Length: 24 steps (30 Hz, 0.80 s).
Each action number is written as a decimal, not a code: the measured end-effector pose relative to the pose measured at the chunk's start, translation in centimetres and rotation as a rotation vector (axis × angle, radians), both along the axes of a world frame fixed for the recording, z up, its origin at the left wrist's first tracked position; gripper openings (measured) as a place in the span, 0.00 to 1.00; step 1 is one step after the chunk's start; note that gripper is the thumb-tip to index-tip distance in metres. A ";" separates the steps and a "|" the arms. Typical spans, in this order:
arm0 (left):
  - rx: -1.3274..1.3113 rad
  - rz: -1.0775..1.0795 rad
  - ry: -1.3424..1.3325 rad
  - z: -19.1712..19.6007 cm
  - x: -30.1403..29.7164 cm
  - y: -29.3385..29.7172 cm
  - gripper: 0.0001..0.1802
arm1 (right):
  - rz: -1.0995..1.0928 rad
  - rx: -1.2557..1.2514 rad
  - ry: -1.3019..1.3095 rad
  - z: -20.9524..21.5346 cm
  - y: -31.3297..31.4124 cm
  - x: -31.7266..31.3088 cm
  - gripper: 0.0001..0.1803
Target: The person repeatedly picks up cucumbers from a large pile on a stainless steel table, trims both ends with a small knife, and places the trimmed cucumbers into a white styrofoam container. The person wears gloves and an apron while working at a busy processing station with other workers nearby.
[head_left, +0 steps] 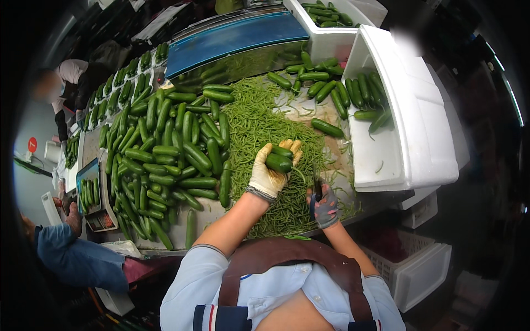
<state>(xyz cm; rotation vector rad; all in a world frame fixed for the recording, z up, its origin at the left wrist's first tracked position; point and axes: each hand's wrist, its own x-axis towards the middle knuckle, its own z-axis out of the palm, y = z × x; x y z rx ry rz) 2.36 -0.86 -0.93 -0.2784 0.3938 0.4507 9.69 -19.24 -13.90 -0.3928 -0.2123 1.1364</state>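
Over the middle of the table, my left hand point(271, 170), in a pale stained glove, is closed around two cucumbers point(280, 162); a thin curved stem hangs from one. My right hand point(326, 206), in a grey patterned glove, sits lower and to the right, closed on dark shears point(317, 190) that are partly hidden by its fingers. Below both hands spreads a thick layer of cut green stems point(265, 121). A large pile of cucumbers point(165, 149) lies to the left. One cucumber with its stem point(327, 128) rests on the bare tabletop at right.
A white foam box point(403, 110) lies tipped on its side at right, cucumbers spilling from it. Another foam box point(331, 37) stands at the back beside a blue-topped metal machine point(237, 44). Packed cucumber trays point(124, 83) line the far left, where co-workers point(83, 254) stand.
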 end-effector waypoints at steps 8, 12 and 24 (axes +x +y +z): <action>0.117 0.031 0.064 -0.3 -0.1 -0.1 0.20 | -0.086 -0.227 -0.088 3.9 1.5 -2.4 0.17; 0.161 0.066 0.123 0.2 -1.0 1.4 0.20 | 0.144 -0.103 0.485 2.1 1.9 -1.3 0.16; 0.812 0.526 0.006 7.3 -7.9 18.3 0.35 | 0.061 -0.027 0.566 -2.2 -1.8 -0.6 0.14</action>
